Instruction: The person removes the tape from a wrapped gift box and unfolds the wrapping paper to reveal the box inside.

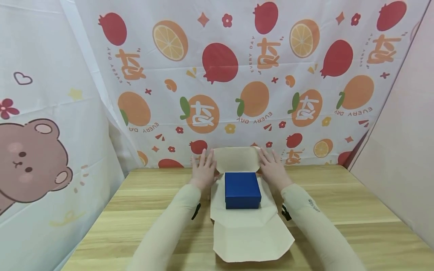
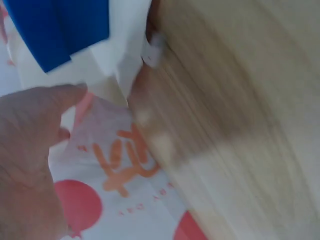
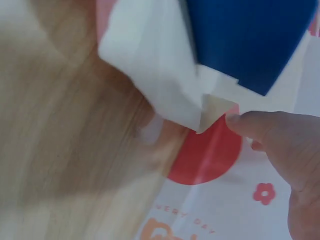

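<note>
A blue lidded box (image 1: 242, 190) sits on an unfolded cream sheet of stiff paper (image 1: 245, 241) whose far flap (image 1: 236, 160) stands up behind it. My left hand (image 1: 203, 171) is at the left edge of that flap, fingers straight and spread, and my right hand (image 1: 274, 170) is at its right edge in the same way. In the left wrist view, the left thumb (image 2: 65, 95) points toward the paper beside the blue box. The right thumb (image 3: 250, 122) reaches close to a paper corner in the right wrist view.
The paper lies on a light wooden table (image 1: 142, 210), its near flap toward me. A white cloth (image 1: 230, 98) printed with fruit hangs right behind the table's far edge. Another cloth with a bear (image 1: 30, 158) hangs at the left, and a pale panel (image 1: 396, 143) stands at the right.
</note>
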The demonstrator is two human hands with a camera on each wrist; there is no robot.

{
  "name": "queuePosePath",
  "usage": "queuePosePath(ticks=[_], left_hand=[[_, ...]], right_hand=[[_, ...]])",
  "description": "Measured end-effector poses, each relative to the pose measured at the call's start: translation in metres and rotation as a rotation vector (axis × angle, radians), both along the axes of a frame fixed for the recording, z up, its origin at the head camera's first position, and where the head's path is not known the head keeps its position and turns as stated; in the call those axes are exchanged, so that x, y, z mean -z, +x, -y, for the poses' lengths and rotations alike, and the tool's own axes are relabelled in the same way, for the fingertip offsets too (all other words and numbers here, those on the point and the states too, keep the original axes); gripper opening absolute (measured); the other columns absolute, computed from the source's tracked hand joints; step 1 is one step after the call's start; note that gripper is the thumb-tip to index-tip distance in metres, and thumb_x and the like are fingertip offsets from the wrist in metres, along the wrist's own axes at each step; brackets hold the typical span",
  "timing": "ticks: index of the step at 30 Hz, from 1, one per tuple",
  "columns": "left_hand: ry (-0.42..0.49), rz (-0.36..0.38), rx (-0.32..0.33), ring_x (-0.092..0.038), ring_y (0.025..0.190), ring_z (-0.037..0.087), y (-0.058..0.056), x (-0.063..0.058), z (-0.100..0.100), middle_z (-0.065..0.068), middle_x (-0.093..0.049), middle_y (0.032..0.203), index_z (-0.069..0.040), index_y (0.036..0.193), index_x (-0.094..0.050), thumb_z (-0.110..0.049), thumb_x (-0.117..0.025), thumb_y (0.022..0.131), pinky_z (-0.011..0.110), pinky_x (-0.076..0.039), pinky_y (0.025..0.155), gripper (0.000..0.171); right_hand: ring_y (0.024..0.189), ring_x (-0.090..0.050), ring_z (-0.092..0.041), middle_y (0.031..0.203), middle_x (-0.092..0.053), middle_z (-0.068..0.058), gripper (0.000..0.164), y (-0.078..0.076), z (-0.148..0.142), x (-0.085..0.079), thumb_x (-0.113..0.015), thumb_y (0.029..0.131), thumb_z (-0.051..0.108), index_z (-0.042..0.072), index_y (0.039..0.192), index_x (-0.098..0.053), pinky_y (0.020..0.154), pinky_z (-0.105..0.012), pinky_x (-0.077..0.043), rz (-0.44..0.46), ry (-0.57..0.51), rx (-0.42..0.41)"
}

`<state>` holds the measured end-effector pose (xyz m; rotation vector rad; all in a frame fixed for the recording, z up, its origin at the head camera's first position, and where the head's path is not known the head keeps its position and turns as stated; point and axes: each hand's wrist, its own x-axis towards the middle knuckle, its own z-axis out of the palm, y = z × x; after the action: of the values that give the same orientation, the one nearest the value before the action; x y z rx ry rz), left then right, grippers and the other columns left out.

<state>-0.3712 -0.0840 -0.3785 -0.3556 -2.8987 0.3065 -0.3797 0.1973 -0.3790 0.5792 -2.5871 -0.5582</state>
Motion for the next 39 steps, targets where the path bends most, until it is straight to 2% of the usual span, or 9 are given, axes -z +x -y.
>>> queuePosePath(ticks=[3,7,12,17,23,28,32,36,39], left_hand=[[-0.02,0.065,0.001,0.004,0.153,0.035,-0.005,0.002,0.002,0.005,-0.002,0.166,-0.023,0.152,-0.034,-0.058,-0.056,0.091,0.068,-0.006,0.116,0.074],[0.061,0.177,0.02,0.002,0.152,0.038,-0.007,0.006,0.004,0.006,-0.011,0.165,-0.025,0.149,-0.04,-0.063,-0.059,0.086,0.069,-0.005,0.116,0.076],[0.149,0.309,0.008,0.001,0.151,0.042,-0.01,0.015,0.009,0.009,-0.012,0.165,-0.03,0.149,-0.039,-0.066,-0.065,0.08,0.072,-0.01,0.113,0.082],[0.104,0.391,-0.045,0.003,0.151,0.041,-0.012,0.022,0.012,0.008,-0.007,0.165,-0.038,0.151,-0.031,-0.073,-0.06,0.078,0.071,-0.013,0.113,0.086],[0.103,0.421,-0.059,0.001,0.151,0.04,-0.003,0.018,0.012,0.01,-0.009,0.165,-0.039,0.153,-0.027,-0.074,-0.058,0.078,0.073,-0.016,0.111,0.088],[0.085,0.409,-0.065,-0.003,0.151,0.04,0.007,0.011,0.011,0.012,-0.012,0.165,-0.038,0.153,-0.026,-0.074,-0.057,0.08,0.073,-0.019,0.11,0.087],[0.027,0.394,-0.044,-0.004,0.151,0.04,0.013,0.008,0.009,0.011,-0.013,0.164,-0.038,0.154,-0.024,-0.076,-0.053,0.08,0.073,-0.02,0.11,0.088],[-0.019,0.393,-0.01,-0.006,0.152,0.038,0.016,0.011,0.009,0.007,-0.02,0.163,-0.034,0.154,-0.024,-0.077,-0.05,0.081,0.073,-0.019,0.11,0.09],[-0.013,0.391,0.016,-0.009,0.152,0.035,0.017,0.015,0.009,0.005,-0.026,0.162,-0.027,0.154,-0.028,-0.075,-0.052,0.081,0.073,-0.019,0.11,0.09]], right_hand=[[0.151,-0.018,-0.029,0.16,-0.03,-0.01,0.057,-0.006,0.002,0.004,-0.063,0.091,0.044,0.011,0.137,-0.056,0.121,-0.052,-0.019,0.12,0.026,0.039],[0.151,-0.015,-0.031,0.159,-0.031,-0.009,0.054,-0.012,0.005,0.009,-0.059,0.094,0.044,0.015,0.14,-0.053,0.12,-0.056,-0.017,0.275,-0.001,0.068],[0.151,-0.015,-0.033,0.159,-0.031,-0.01,0.058,-0.009,0.006,0.015,-0.058,0.095,0.041,0.018,0.146,-0.046,0.12,-0.059,-0.015,0.431,-0.112,0.081],[0.151,-0.011,-0.038,0.159,-0.028,-0.014,0.061,-0.011,-0.004,0.024,-0.055,0.097,0.04,0.015,0.15,-0.038,0.119,-0.061,-0.012,0.581,-0.242,0.093],[0.151,-0.004,-0.04,0.161,-0.022,-0.016,0.066,-0.013,-0.013,0.034,-0.052,0.099,0.042,0.017,0.155,-0.027,0.119,-0.063,-0.01,0.722,-0.368,0.141],[0.15,-0.004,-0.042,0.161,-0.021,-0.018,0.067,-0.01,-0.015,0.031,-0.055,0.097,0.041,0.014,0.153,-0.031,0.117,-0.066,-0.012,0.704,-0.37,0.105],[0.15,-0.005,-0.042,0.16,-0.024,-0.017,0.065,-0.005,-0.017,0.028,-0.058,0.096,0.039,0.01,0.15,-0.036,0.117,-0.066,-0.012,0.679,-0.376,0.075],[0.15,-0.009,-0.041,0.16,-0.027,-0.016,0.065,0.0,-0.019,0.029,-0.059,0.096,0.03,0.009,0.152,-0.032,0.118,-0.064,-0.009,0.732,-0.44,0.083],[0.151,-0.01,-0.039,0.161,-0.025,-0.013,0.069,0.004,-0.02,0.031,-0.06,0.096,0.03,0.012,0.154,-0.027,0.12,-0.062,-0.007,0.779,-0.473,0.098]])
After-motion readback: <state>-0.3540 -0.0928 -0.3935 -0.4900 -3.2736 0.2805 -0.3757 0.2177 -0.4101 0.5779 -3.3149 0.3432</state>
